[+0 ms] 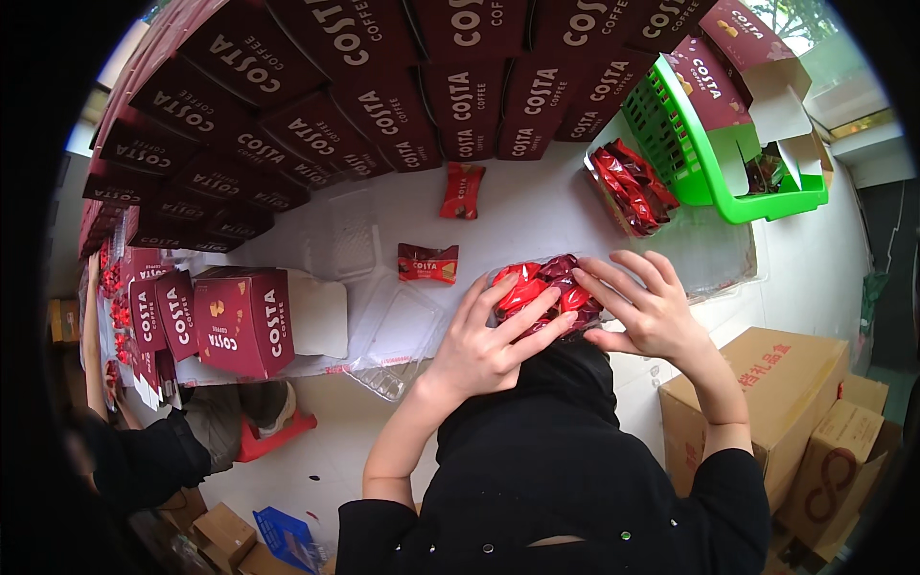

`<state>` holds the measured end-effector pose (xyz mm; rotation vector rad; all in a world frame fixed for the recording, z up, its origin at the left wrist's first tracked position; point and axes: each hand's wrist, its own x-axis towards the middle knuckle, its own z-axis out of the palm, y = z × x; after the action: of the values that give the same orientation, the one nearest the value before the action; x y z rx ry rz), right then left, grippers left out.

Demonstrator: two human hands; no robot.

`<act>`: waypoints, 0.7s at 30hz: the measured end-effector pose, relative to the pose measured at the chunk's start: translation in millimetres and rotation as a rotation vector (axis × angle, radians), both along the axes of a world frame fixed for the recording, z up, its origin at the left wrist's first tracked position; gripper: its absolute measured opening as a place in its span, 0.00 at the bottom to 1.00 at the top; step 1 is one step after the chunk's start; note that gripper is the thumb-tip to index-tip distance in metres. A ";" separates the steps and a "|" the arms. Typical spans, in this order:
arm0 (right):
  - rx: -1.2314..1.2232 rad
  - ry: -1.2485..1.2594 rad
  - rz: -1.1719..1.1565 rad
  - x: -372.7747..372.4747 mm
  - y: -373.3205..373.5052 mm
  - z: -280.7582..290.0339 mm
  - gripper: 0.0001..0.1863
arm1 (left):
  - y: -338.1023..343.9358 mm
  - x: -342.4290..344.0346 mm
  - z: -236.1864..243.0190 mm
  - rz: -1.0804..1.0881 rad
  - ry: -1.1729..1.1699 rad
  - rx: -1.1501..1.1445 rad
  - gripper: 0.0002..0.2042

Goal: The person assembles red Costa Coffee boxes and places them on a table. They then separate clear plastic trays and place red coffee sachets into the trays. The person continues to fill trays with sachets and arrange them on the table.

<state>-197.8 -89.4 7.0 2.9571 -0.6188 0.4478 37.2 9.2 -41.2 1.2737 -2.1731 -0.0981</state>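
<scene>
A clear plastic tray of red and maroon wrapped packets point(525, 280) is just below the middle of the table. My left hand point(484, 350) lies over its left part, fingers spread and touching the packets. My right hand point(652, 316) rests on its right part, with fingers apart and thumb out at the lower edge. Both hands hide some packets. Two loose red packets lie beyond them, one upright point(463, 192) and one crosswise point(426, 264).
Stacked maroon boxes point(364, 105) wall the back, more point(240, 316) sit left. Empty clear trays point(383, 335) lie left of me. A filled tray point(628, 187) stands beside a green basket point(728, 196). Cartons point(747, 393) are at right; another person point(144, 450) is at left by a red stool point(278, 441).
</scene>
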 end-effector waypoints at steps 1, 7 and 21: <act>-0.015 0.006 -0.007 -0.3 4.3 -2.2 0.31 | -0.4 0.3 -0.4 -0.007 0.003 0.001 0.32; 0.049 -0.020 -0.041 2.3 7.8 -6.9 0.38 | -1.1 -1.8 -2.3 0.023 -0.019 0.012 0.30; 0.025 -0.157 -0.118 11.2 16.6 -21.8 0.36 | 101.5 -23.2 162.0 0.099 0.754 -0.928 0.17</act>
<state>-186.6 -72.8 -14.8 2.9072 -0.8155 0.6703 14.0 110.7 120.8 0.6304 -1.2277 0.3741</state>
